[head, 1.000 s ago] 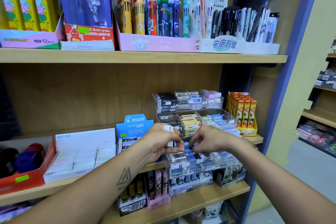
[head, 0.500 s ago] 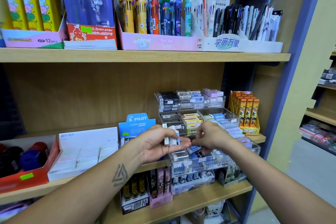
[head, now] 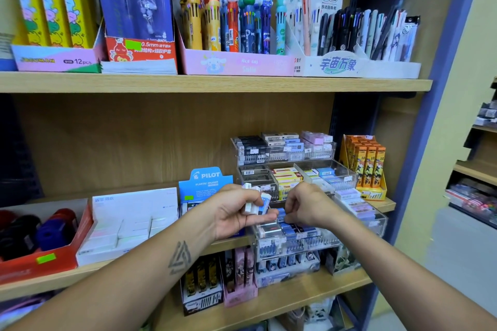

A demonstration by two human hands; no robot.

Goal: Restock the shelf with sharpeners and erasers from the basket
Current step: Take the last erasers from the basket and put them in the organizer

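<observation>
My left hand (head: 236,213) holds a small stack of white erasers with blue sleeves (head: 255,203) in front of the middle shelf. My right hand (head: 309,207) is beside it, fingers pinched down into the lowest tier of a clear acrylic stepped rack (head: 357,219), touching the blue and white erasers (head: 293,230) lined up there. Whether the fingers grip one eraser is hidden by the hand. The rack's upper tiers hold more boxed erasers (head: 285,177). No basket is in view.
A blue Pilot eraser box (head: 205,183) and a white eraser carton (head: 129,220) stand left of the rack. A red tray with dark sharpeners (head: 40,234) sits at the far left. An orange box of lead cases (head: 365,166) is at the right. Pens fill the upper shelf (head: 215,82).
My left hand turned palm up a little, showing the erasers more openly. My right hand stayed low at the front tier. The view shifted slightly.
</observation>
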